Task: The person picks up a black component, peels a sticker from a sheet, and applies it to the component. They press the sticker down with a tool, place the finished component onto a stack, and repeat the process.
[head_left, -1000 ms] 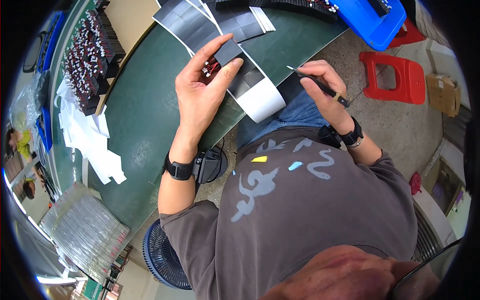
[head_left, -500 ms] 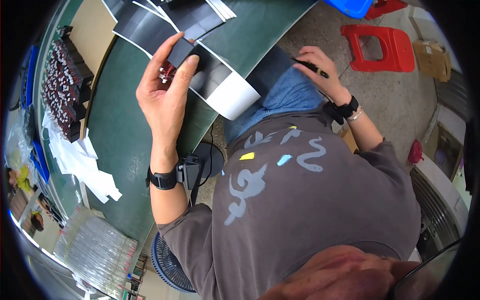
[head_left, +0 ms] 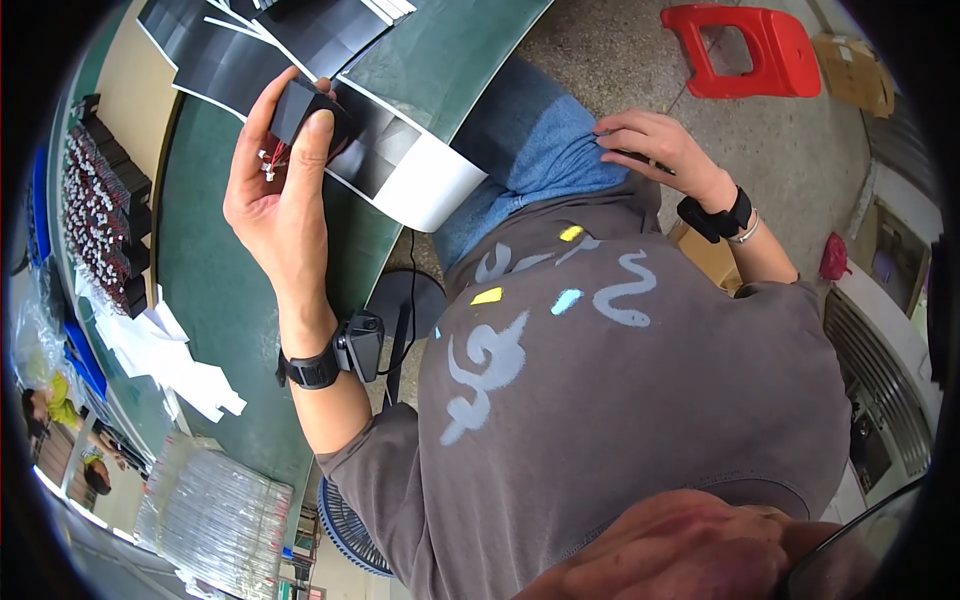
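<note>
My left hand [head_left: 272,205] is raised over the green table, thumb and fingers closed on a black rectangular block [head_left: 291,108]. Thin red wires [head_left: 277,158] with small white connectors hang from the block into the palm. Below it, a dark-faced sheet [head_left: 378,150] lies at the table edge, its white end [head_left: 432,190] curling over the side. My right hand [head_left: 668,148] is over my jeans-covered thigh, fingers bent. A slim dark tool [head_left: 636,163] shows in part beneath those fingers; the rest is hidden.
More dark sheets [head_left: 320,45] and white strips lie at the table's far end. Several wired black blocks [head_left: 100,215] stand in rows at left, beside white paper scraps [head_left: 170,350]. A red stool [head_left: 775,55], cardboard box [head_left: 850,75] and blue fan [head_left: 350,530] stand around. Two people are far left.
In the picture, my left hand and the block have shifted left with the whole view. My right hand has turned, hiding most of the dark tool that showed its yellowish end before.
</note>
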### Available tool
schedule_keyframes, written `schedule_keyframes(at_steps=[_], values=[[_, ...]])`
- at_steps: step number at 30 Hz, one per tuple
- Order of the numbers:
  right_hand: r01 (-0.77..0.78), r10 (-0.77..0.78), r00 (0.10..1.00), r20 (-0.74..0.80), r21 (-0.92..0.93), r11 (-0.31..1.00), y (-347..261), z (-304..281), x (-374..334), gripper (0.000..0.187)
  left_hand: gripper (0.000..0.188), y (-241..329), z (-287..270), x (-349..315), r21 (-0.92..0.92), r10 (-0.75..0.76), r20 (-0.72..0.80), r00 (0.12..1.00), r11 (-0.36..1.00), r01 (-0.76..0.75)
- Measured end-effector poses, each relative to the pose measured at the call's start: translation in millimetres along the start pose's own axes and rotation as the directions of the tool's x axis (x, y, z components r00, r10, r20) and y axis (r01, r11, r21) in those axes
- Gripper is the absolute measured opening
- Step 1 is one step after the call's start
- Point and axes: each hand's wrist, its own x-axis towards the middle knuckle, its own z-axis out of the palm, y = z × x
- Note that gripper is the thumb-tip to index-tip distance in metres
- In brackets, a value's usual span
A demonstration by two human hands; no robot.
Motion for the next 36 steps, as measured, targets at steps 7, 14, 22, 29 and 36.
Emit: schedule_keyframes(at_steps=[7,14,22,29,36], values=[[0.067,-0.062,0.996,0.068,-0.083,0.994,7.1,5.2,1.2,0.018,0.038,-2.6,-0.6,-1.6,-0.016,-0.001,-0.004,1.0,1.0,0.001],[0.116,-0.104,0.988,0.115,-0.101,0.988,5.7,4.3,5.7,0.016,0.038,-2.3,-0.9,-1.3,-0.047,-0.009,0.004,1.0,0.999,0.01],[0.068,-0.07,0.996,0.052,0.03,0.997,8.3,11.9,10.5,0.019,0.037,-1.2,-1.6,-1.4,-0.053,-0.019,0.019,1.0,0.998,0.02],[-0.09,0.083,0.995,0.052,0.141,0.986,-0.5,-31.2,-1.8,0.019,0.037,-0.3,0.5,-0.5,-0.079,-0.024,0.024,0.999,0.997,0.026],[-0.177,0.39,0.906,-0.161,0.695,0.697,-33.0,-88.7,4.0,0.024,0.037,3.7,-4.1,-2.3,-0.078,-0.095,0.022,0.995,0.992,0.097]])
